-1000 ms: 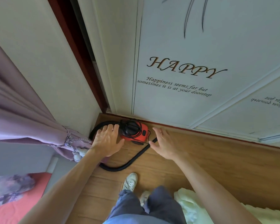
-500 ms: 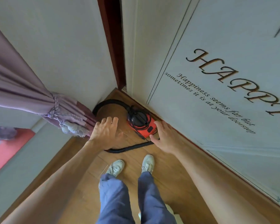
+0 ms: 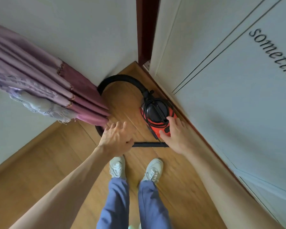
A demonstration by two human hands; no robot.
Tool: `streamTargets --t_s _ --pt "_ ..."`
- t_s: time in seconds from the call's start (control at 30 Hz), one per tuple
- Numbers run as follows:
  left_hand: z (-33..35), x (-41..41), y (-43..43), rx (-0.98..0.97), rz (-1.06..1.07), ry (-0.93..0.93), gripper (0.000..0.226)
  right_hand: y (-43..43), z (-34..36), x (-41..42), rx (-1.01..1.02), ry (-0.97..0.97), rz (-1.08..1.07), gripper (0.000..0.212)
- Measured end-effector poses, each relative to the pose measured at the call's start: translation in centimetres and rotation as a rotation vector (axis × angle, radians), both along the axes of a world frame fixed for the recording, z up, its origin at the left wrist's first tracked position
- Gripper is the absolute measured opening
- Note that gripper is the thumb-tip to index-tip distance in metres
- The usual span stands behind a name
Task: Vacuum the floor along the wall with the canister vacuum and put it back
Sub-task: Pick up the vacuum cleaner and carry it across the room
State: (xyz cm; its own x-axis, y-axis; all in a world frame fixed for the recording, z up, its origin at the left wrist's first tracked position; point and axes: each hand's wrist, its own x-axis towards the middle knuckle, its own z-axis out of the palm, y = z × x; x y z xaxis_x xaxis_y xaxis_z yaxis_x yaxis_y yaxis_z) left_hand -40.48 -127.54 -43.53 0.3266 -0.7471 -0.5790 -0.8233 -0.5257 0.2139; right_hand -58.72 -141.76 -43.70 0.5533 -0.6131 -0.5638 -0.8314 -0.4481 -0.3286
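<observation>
A small red and black canister vacuum (image 3: pixel 155 114) sits on the wood floor in the corner, against the base of the white door. Its black hose (image 3: pixel 120 79) loops round behind it, passes under the curtain and comes back along the floor in front. My right hand (image 3: pixel 176 135) reaches over the vacuum's near end, fingers spread, with the thumb and fingertips touching the red body. My left hand (image 3: pixel 116 139) hovers open above the floor and hose to the left of the vacuum, holding nothing.
A gathered purple curtain (image 3: pixel 45 86) hangs at the left, its end over the hose. The white door (image 3: pixel 229 96) with dark lettering runs along the right. A dark red door frame (image 3: pixel 146 30) stands in the corner. My shoes (image 3: pixel 135 168) are just behind the hose.
My view has swung closer over the corner. My right hand moved onto the vacuum's near end. My left hand stays open beside it, nearer the curtain.
</observation>
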Motion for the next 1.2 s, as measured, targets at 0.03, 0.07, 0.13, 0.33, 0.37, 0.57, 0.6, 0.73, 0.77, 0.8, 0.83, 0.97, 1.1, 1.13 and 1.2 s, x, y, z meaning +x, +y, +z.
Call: streamTargets --t_s 0.03,0.07,0.13,0.33,0.37,0.57,0.6,0.73,0.77,0.8,0.83,0.97,1.1,1.13,1.2 --pt "-1.7 -0.1 -0.1 0.005 0.007 0.007 0.047 -0.2 -1.6 0.3 -0.004 0.006 -0.001 0.063" --pt "-3.4 -0.2 -0.1 0.012 0.016 0.014 0.048 -0.4 -3.2 0.5 -0.010 0.011 -0.004 0.064" --pt "-6.7 -0.6 -0.1 0.030 0.027 0.033 0.049 -0.7 -6.3 0.9 -0.029 0.021 -0.010 0.065" --pt "-16.4 -2.1 0.4 0.088 0.056 0.065 0.050 -1.4 -14.6 2.5 -0.163 0.052 -0.083 0.089" --pt "-17.9 -2.4 0.6 0.108 0.071 0.074 0.051 -1.4 -15.9 2.8 -0.189 0.055 -0.098 0.096" --pt "-25.8 -4.3 2.3 0.212 0.308 0.168 0.043 0.4 -22.5 5.0 -0.359 0.043 -0.118 0.131" --pt "-27.0 -4.5 2.6 0.238 0.386 0.200 0.044 0.8 -23.5 5.2 -0.377 0.045 -0.115 0.134" --pt "-31.5 -5.0 3.0 0.403 0.824 0.378 0.057 1.8 -26.6 5.6 -0.450 0.081 -0.083 0.139" --pt "-32.4 -5.0 2.9 0.429 0.954 0.431 0.060 1.8 -27.1 5.5 -0.470 0.092 -0.075 0.140" --pt "-33.3 -5.0 2.9 0.438 1.092 0.493 0.063 1.9 -27.6 5.5 -0.492 0.102 -0.065 0.141" --pt "-34.2 -5.1 2.9 0.433 1.232 0.556 0.064 1.9 -28.0 5.5 -0.514 0.110 -0.057 0.141" --pt "-37.2 -5.5 3.2 0.437 1.619 0.709 0.059 1.8 -29.4 5.5 -0.592 0.133 -0.056 0.140" --pt "-39.5 -5.7 4.1 0.438 1.792 0.728 0.060 1.6 -30.5 5.4 -0.658 0.145 -0.064 0.136" --pt "-40.0 -5.8 4.4 0.428 1.841 0.728 0.060 1.5 -30.7 5.4 -0.673 0.144 -0.066 0.136" --pt "-40.9 -6.0 4.7 0.382 1.920 0.734 0.059 1.4 -30.9 5.4 -0.691 0.142 -0.062 0.135"
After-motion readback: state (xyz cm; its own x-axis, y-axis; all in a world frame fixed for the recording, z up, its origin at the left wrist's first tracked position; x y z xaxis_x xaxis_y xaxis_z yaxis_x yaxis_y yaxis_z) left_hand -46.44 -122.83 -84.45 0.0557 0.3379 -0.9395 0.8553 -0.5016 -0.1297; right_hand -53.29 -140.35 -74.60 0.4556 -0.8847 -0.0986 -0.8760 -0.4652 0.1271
